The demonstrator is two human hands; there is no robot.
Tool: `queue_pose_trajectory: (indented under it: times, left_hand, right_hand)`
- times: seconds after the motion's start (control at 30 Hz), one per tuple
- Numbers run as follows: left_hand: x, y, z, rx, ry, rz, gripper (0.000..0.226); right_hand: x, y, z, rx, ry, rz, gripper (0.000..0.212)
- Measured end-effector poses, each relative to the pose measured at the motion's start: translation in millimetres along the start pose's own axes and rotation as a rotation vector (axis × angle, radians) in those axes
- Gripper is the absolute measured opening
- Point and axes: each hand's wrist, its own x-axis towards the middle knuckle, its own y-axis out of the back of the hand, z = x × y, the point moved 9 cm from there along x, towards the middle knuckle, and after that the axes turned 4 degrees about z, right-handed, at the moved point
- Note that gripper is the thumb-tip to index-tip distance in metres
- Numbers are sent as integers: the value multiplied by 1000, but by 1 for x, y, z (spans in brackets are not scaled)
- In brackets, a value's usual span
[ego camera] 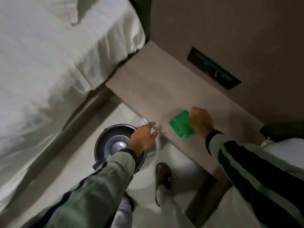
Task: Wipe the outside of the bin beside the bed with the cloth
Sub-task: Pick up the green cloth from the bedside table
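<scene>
A round dark metal bin [107, 139] with a shiny silver centre stands on the pale floor between the bed and the nightstand; my left forearm covers its right side. My left hand [142, 139] hovers above the bin's right rim, fingers apart, fingertips at the nightstand's front edge, holding nothing that I can make out. A folded green cloth [180, 125] lies on the nightstand top near that edge. My right hand [200, 120] rests on the cloth's right side with its fingers curled onto it.
The beige nightstand [156, 83] juts out from a wall with a black switch panel [213, 68]. A white bed [49, 55] fills the left. More white bedding [279, 150] lies at the right. My sandalled foot [163, 175] stands on the floor just right of the bin.
</scene>
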Motion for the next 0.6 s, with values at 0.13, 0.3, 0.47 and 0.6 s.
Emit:
queue_pose_trajectory:
  times: [0.13,0.3,0.47,0.6]
  left_hand:
    - [18,-78,-5,-311,150,-69,30]
    - [50,-145,-13,-704,383,-91,41]
    - [39,-150,-27,-925,565,76,69]
    - [7,-148,-45,-1175,595,39,68]
  right_hand:
    - [19,-53,50,-98,-138,-106,35]
    - [52,-96,97,124,-323,-181,65]
    - [31,-124,85,617,-429,-377,24]
    - [-4,-137,44,825,-380,-530,18]
